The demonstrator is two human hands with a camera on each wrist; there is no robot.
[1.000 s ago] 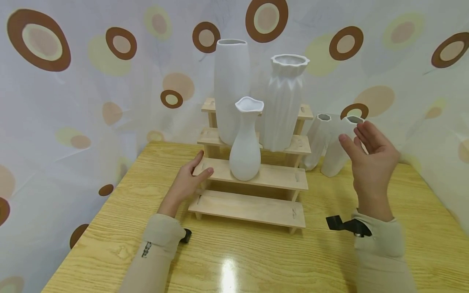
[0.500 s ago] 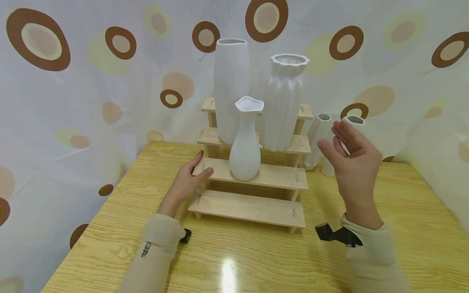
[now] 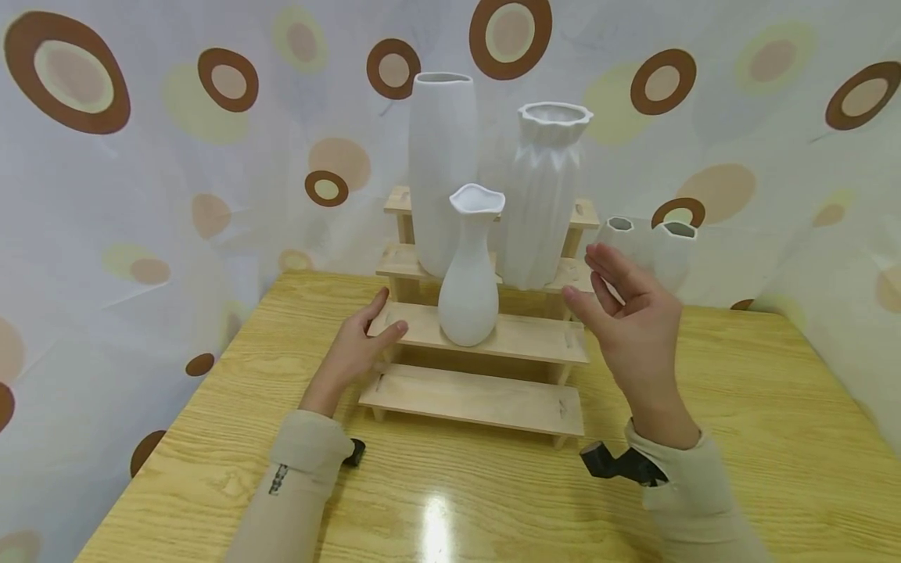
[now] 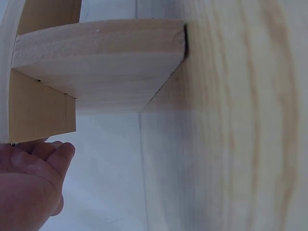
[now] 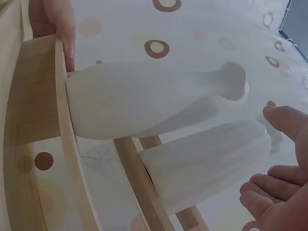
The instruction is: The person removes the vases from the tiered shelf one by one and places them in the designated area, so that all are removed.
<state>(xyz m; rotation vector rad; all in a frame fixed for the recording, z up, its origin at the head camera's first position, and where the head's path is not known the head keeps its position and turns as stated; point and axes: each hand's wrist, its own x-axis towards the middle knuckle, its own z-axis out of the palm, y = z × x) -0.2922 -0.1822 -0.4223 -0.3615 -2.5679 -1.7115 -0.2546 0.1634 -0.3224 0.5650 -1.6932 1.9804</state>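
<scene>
While your left hand (image 3: 355, 352) is resting open-fingered on the rack (image 3: 493, 395), your right hand (image 3: 633, 328) is hovering open, holding nothing, right of the vase (image 3: 470, 274) standing on the second step. Probably glazed, slippery, breakable: grip the narrow neck.

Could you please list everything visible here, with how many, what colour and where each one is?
Stepped wooden shelf: one, pale wood, middle of the table.
Small flared vase: one, white, on the second step from the bottom.
Tall smooth vase: one, white, higher step, left.
Ribbed vase: one, white, higher step, right.
Small faceted vases: two, white, on the table right of the shelf.
Table: one, yellow wood grain.
Curtain: one, white with brown and yellow rings, behind.
Left hand: resting on the shelf's left end.
Right hand: open, raised in the air, holding nothing.
</scene>
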